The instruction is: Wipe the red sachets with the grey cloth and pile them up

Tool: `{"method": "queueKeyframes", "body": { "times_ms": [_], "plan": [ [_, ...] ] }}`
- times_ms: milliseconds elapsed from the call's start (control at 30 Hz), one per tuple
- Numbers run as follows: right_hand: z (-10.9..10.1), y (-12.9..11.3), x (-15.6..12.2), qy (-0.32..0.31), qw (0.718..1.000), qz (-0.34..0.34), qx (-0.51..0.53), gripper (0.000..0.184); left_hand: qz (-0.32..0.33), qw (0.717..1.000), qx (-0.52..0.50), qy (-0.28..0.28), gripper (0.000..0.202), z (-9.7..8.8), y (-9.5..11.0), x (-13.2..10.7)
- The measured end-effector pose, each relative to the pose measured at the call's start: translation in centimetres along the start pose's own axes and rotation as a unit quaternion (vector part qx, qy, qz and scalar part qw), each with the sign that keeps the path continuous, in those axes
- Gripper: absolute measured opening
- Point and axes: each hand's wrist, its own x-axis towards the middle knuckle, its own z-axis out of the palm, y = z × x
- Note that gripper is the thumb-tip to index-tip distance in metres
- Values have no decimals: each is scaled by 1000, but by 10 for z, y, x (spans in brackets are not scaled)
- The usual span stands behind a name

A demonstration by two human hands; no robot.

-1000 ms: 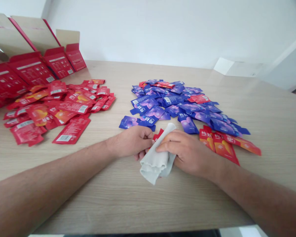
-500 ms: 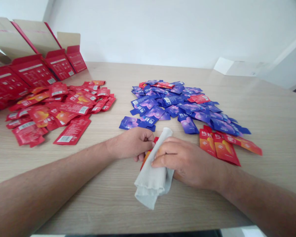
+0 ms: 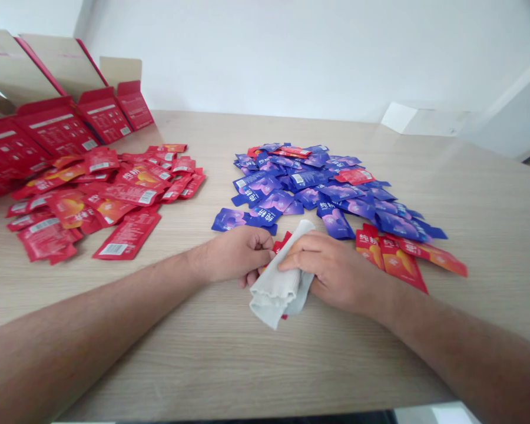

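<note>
- The right hand (image 3: 338, 268) is closed on a bunched white cloth (image 3: 276, 285), thumb and fingers pressing it together, with a loose fold hanging toward the near side.
- The left hand (image 3: 241, 253) is curled, its thumb and fingers seemingly pinching the left edge of a red packet (image 3: 283, 241); the exact grip is partly hidden.
- That packet sits between the two hands, mostly under the cloth, with red showing at its far end and a sliver at the near end.
- For a good wipe, the left pinch should stay at the edge, so the cloth can cover the face without catching the fingers.
- Light, even strokes probably suit it best, since a soft packet could crease; the loose fold is better gathered in.
- Just right of the right hand lie a few red packets (image 3: 401, 264), near the far blue pile (image 3: 309, 179); keeping the elbow low avoids brushing them.
- Well to the left is a red pile (image 3: 115, 191), beside open red boxes (image 3: 55, 126).
</note>
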Motion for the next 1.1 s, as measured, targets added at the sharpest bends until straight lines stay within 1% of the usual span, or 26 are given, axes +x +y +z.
{"method": "queueKeyframes", "body": {
  "times_ms": [33, 133, 200, 333, 367, 500, 533, 700, 733, 867, 900, 1033, 1100],
  "plan": [
    [0, 0, 0, -2, 1000, 1, -1, 24, -1, 1000, -1, 0, 20, 0, 0, 0],
    [0, -4, 0, -33, 999, -39, 14, 23, -4, 1000, 14, -9, 18, 0, 0, 0],
    [0, -5, -1, -39, 998, -48, 20, 23, -3, 1000, 20, -13, 17, 0, -1, 0],
    [1, -1, -2, -3, 1000, 2, -3, 26, 0, 1000, 0, -4, 20, -1, -2, 0],
    [1, -1, -1, -2, 1000, 4, -7, 26, 0, 1000, -2, -3, 20, -1, -2, 0],
    [0, -5, -1, -32, 998, -48, 14, 25, -3, 1000, 14, -9, 19, -1, -1, 0],
    [0, -5, -1, -32, 998, -52, 18, 25, -3, 1000, 16, -9, 19, -1, 0, 0],
    [1, -1, -1, 5, 1000, 3, -6, 25, -2, 1000, -1, 5, 22, 0, -1, 0],
    [1, -2, -1, 0, 1000, 1, -4, 25, -3, 1000, 0, 3, 21, 0, -1, 0],
    [1, -6, -1, -38, 998, -47, 15, 24, -4, 1000, 19, -12, 17, -1, -2, 0],
    [1, -6, -1, -36, 998, -45, 14, 24, -3, 1000, 19, -13, 17, 0, -2, 0],
    [2, -2, -2, 3, 1000, 4, -4, 26, -2, 1000, 0, 0, 20, 0, -3, 0],
    [2, -3, -2, -7, 1000, -6, -3, 24, -4, 1000, 5, -1, 19, 0, -3, 0]
  ]
}}
